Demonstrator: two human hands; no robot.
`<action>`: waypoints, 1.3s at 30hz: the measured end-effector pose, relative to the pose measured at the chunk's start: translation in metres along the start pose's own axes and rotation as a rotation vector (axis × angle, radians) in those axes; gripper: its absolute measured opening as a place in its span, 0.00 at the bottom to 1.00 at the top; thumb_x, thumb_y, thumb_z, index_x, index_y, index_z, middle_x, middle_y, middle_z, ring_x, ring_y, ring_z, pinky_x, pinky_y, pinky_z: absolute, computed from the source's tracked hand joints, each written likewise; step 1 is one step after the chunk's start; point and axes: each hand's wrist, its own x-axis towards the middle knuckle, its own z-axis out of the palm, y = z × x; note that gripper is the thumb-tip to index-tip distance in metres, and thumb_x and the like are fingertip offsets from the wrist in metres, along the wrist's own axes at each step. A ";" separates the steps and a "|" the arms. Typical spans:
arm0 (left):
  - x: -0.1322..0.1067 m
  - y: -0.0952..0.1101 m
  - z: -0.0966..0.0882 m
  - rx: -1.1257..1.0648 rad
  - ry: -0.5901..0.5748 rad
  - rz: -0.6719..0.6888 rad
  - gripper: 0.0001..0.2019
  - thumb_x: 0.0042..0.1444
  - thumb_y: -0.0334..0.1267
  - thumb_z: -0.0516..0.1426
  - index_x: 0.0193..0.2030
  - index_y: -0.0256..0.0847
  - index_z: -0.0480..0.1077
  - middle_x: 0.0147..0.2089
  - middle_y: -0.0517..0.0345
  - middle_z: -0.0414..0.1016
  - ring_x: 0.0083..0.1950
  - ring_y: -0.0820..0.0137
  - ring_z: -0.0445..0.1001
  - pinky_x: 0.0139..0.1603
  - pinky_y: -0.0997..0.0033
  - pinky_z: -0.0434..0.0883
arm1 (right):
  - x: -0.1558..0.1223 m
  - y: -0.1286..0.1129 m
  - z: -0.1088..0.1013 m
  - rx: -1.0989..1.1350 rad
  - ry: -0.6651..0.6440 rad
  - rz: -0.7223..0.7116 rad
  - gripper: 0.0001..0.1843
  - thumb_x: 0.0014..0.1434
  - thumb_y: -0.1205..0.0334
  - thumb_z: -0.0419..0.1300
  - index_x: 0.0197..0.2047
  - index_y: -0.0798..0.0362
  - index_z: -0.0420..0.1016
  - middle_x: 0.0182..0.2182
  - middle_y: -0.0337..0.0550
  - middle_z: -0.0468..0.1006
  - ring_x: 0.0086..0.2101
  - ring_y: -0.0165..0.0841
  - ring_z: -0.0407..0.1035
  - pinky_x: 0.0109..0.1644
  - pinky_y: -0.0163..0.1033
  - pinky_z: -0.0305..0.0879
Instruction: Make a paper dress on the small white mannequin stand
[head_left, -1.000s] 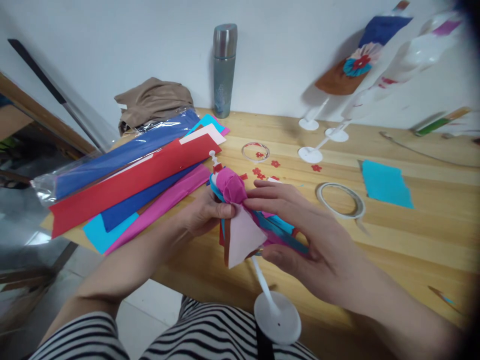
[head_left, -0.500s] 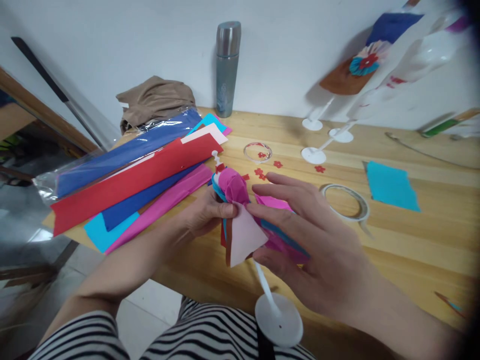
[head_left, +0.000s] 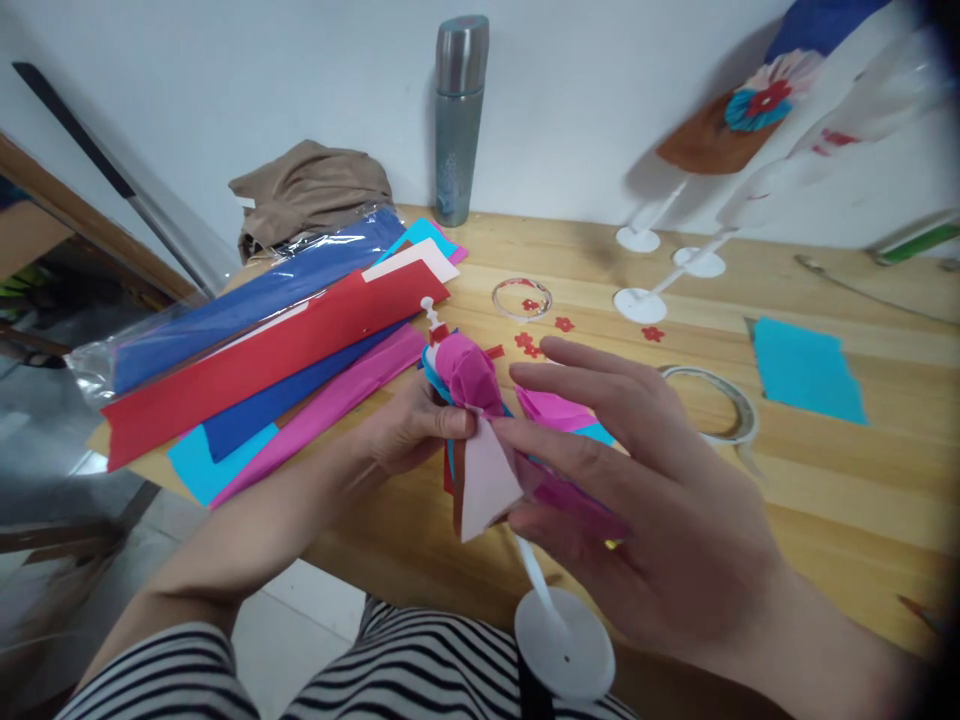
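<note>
My left hand (head_left: 409, 430) pinches the waist of a small paper doll (head_left: 480, 440) on a white stick with a round white base (head_left: 564, 655). The doll has a magenta crepe top (head_left: 466, 375), a pale pink skirt panel and blue and magenta layers behind. My right hand (head_left: 637, 490) wraps round the skirt from the right, with its thumb under the magenta paper and its fingers spread over the folds.
Long crepe paper sheets (head_left: 270, 350) in red, blue, magenta and cyan lie at the left of the wooden table (head_left: 825, 500). A steel flask (head_left: 459, 120), a tape ring (head_left: 724, 400), a cyan paper piece (head_left: 806, 370), red paper flowers (head_left: 562, 325) and other dolls on stands (head_left: 675, 270) lie beyond.
My right hand has slid lower and further round the skirt, and its fingers have spread. The view has drifted slightly. The left hand keeps its pinch.
</note>
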 end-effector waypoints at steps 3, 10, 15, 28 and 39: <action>-0.001 0.001 -0.001 0.025 -0.026 0.008 0.26 0.38 0.58 0.75 0.32 0.38 0.78 0.31 0.56 0.78 0.33 0.67 0.76 0.38 0.68 0.73 | 0.000 0.003 0.003 -0.018 0.021 -0.008 0.19 0.65 0.58 0.64 0.59 0.43 0.76 0.61 0.53 0.74 0.68 0.59 0.62 0.69 0.69 0.64; -0.002 0.001 0.000 0.020 -0.017 -0.013 0.26 0.38 0.58 0.75 0.33 0.39 0.78 0.32 0.55 0.78 0.34 0.64 0.77 0.38 0.66 0.72 | -0.002 0.009 0.006 -0.051 0.010 -0.050 0.18 0.66 0.54 0.62 0.58 0.41 0.74 0.61 0.54 0.75 0.67 0.61 0.63 0.66 0.71 0.66; -0.002 0.003 0.000 0.017 0.000 -0.024 0.25 0.37 0.57 0.76 0.31 0.40 0.77 0.30 0.57 0.77 0.31 0.67 0.75 0.36 0.67 0.73 | 0.001 0.007 0.000 -0.067 -0.014 -0.047 0.19 0.64 0.56 0.65 0.57 0.40 0.75 0.59 0.51 0.77 0.66 0.60 0.64 0.66 0.70 0.67; -0.004 0.000 0.003 -0.010 0.017 -0.017 0.25 0.37 0.54 0.76 0.35 0.41 0.77 0.32 0.56 0.79 0.39 0.58 0.80 0.44 0.62 0.76 | -0.002 0.009 0.016 -0.142 -0.011 -0.065 0.18 0.67 0.53 0.60 0.59 0.38 0.75 0.59 0.50 0.77 0.67 0.60 0.63 0.65 0.71 0.66; -0.002 0.004 0.004 -0.007 0.014 -0.011 0.24 0.37 0.55 0.76 0.32 0.40 0.77 0.29 0.59 0.79 0.30 0.68 0.77 0.36 0.69 0.75 | 0.000 0.002 -0.011 0.080 -0.009 0.013 0.13 0.68 0.53 0.61 0.54 0.42 0.77 0.57 0.46 0.79 0.61 0.49 0.72 0.64 0.56 0.73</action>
